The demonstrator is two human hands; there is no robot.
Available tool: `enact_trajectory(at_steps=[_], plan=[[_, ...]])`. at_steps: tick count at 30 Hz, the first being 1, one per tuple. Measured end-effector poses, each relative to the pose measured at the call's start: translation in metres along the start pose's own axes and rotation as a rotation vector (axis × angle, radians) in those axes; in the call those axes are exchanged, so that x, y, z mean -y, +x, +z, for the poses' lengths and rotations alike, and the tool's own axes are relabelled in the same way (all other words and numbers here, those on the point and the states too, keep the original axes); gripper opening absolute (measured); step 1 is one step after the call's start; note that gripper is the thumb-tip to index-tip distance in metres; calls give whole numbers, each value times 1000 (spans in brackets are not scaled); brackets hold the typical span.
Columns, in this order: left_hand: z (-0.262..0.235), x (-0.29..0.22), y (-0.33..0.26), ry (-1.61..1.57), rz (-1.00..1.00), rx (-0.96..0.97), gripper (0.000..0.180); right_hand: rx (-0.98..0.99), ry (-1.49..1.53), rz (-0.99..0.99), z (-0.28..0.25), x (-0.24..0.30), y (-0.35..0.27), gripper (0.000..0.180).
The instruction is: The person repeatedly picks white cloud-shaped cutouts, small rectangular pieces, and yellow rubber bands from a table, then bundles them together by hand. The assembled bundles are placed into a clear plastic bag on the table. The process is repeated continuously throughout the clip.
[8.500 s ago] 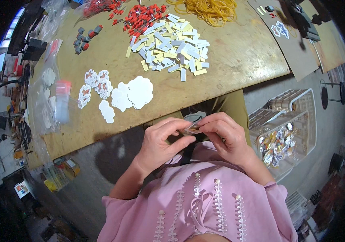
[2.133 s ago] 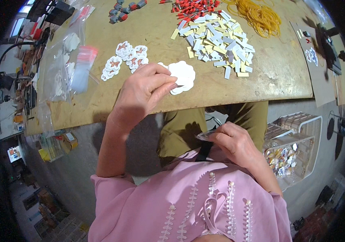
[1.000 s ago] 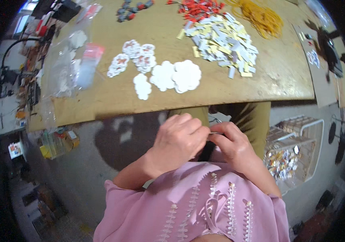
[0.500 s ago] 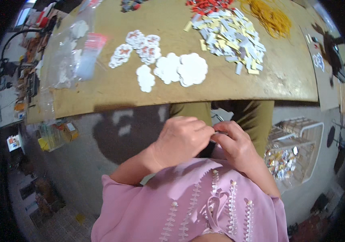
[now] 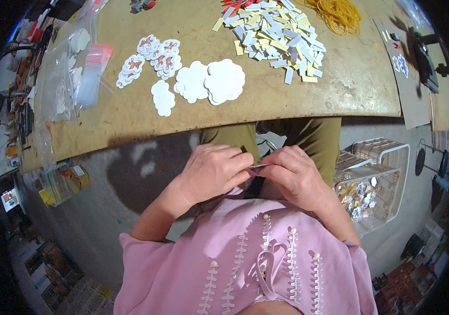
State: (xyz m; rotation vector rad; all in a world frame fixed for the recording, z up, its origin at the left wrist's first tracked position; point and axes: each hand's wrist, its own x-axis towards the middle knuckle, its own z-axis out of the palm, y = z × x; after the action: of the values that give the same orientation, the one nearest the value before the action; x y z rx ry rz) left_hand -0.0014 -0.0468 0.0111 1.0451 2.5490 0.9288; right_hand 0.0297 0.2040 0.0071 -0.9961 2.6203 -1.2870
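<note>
My left hand [image 5: 211,170] and my right hand [image 5: 299,176] meet in front of my body, below the table's near edge. Both are closed, fingertips pinching a thin fold of pinkish cloth [image 5: 257,169] stretched between them. It looks like the hem of the pink shirt [image 5: 240,252], though the fingers hide most of it. Beyond the hands, on the table [image 5: 130,118], lie white scalloped cards [image 5: 225,82], a smaller white card [image 5: 163,97] and several printed cutouts with brown figures [image 5: 165,58].
A heap of grey and yellow strips [image 5: 282,39] lies at the back right, beside yellow rubber bands [image 5: 338,16] and red pieces [image 5: 237,6]. Clear plastic bags [image 5: 90,79] cover the table's left. White plastic baskets [image 5: 392,184] with small packets stand low at the right.
The view has shifted, so table and baskets sit further left. Both hands have turned a little and their fingertips are slightly apart, showing more of the cloth fold between them.
</note>
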Motion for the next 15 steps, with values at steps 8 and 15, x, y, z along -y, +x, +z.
enact_trajectory(at_steps=[8, 15], plan=[[-8, -4, 4, 94, 126, -109, 21, 40, -228, -151, -8, 1, 0, 22], [-9, -5, 3, -239, 57, -190, 15, -94, -274, -230, -3, 3, -2, 22]])
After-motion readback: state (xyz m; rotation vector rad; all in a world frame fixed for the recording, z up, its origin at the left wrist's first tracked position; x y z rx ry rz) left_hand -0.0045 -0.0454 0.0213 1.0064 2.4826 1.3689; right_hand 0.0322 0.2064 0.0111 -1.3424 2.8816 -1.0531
